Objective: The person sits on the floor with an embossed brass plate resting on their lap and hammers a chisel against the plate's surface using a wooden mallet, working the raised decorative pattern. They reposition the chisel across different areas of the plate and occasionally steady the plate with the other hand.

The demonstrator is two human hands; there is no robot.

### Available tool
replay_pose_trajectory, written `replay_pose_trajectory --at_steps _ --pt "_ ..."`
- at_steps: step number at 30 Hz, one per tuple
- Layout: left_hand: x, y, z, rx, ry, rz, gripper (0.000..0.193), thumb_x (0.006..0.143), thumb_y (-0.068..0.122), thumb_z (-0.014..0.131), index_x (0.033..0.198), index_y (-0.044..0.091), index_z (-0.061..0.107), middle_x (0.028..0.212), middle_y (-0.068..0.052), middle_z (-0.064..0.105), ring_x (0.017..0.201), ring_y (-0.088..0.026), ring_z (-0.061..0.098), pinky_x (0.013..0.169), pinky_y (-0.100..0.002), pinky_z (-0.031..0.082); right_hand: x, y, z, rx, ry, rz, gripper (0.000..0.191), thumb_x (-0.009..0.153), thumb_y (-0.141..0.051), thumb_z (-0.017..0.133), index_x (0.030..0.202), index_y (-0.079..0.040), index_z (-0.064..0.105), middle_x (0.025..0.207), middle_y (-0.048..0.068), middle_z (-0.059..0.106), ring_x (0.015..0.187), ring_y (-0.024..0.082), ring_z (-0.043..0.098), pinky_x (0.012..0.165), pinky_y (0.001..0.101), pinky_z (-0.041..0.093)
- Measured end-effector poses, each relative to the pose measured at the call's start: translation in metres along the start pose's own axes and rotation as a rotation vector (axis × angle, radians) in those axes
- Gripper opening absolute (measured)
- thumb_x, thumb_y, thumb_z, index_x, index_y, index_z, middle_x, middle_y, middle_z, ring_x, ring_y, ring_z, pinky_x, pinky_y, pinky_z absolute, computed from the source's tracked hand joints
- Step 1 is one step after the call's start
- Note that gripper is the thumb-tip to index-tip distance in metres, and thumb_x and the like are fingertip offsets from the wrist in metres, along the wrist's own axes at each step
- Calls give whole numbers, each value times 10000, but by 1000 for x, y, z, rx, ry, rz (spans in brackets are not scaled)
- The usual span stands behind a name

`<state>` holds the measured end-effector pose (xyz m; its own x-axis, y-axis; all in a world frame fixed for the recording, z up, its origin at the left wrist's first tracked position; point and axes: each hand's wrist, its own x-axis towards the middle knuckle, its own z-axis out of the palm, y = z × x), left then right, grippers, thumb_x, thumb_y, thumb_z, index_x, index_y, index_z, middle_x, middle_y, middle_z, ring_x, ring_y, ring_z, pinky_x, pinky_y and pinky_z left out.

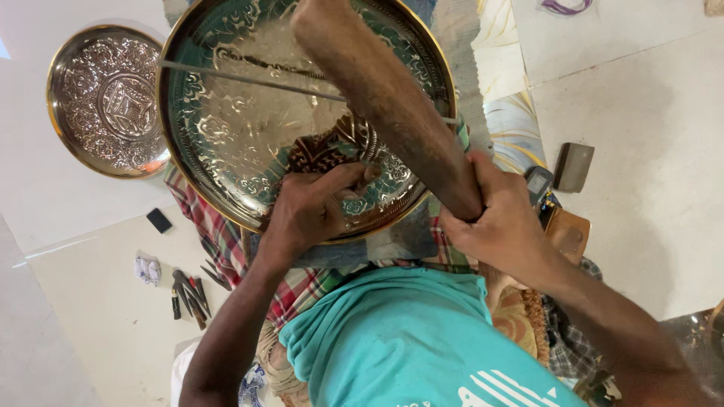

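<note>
A big round metal tray (226, 128) sits in front of the person, resting on a checked cloth (219, 234) over their lap; it is shiny, with a gold rim and bumpy leaf and curl patterns pressed all over it; near the middle the patterns look darker and deeper. The left hand (305, 211) lies on the tray near its lower edge; its fingers are curled tight around something small, but I cannot tell what it is. The right hand (501, 222) is squeezed shut around the end of a thick brown wooden club (385, 98); the club is long, rough and round, and it slants up across the tray. A thin grey metal rod (241, 77) lies straight across the tray under the club. A smaller round tray (105, 98) lies just beside the big one on the pale floor; it is silvery and bumpy too, with a gold rim. A little bunch of dark hand tools (188, 294) lies on the floor nearby. The person wears a soft teal shirt (400, 339).
</note>
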<state>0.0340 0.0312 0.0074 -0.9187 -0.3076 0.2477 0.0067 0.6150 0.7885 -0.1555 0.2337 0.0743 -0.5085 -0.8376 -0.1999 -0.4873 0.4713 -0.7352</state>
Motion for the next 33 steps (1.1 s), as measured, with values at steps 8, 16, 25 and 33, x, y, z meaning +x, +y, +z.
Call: replay_pose_trajectory --at_steps 8,16,25,33 --pt "1 -1 -1 16 -36 -34 586 715 -175 533 1230 68 671 950 -100 767 814 -242 781 709 -346 627 1 -4 1 -22 -140 158 456 736 -189 675 1137 -6 558 665 201 649 615 351 679 557 455 525" --pt "-2 -5 -1 67 -49 -16 610 686 -135 562 1246 83 669 842 -122 731 718 -276 729 619 -390 573 -7 10 4 -78 -27 -55 535 700 -173 686 1182 23 561 765 224 647 710 421 664 613 500 489" --pt "-1 -2 -2 94 -54 -26 630 700 -132 575 1274 107 679 824 -133 709 696 -300 702 648 -407 563 -11 15 12 -219 -64 -69 470 687 -163 716 1087 20 549 739 230 638 701 434 642 625 503 468" --pt "0 2 -4 24 -40 9 576 715 -119 581 1228 120 685 941 -103 764 763 -249 747 671 -368 591 -15 14 21 95 26 41 424 723 -147 691 1092 9 554 750 207 682 683 355 684 602 442 534"
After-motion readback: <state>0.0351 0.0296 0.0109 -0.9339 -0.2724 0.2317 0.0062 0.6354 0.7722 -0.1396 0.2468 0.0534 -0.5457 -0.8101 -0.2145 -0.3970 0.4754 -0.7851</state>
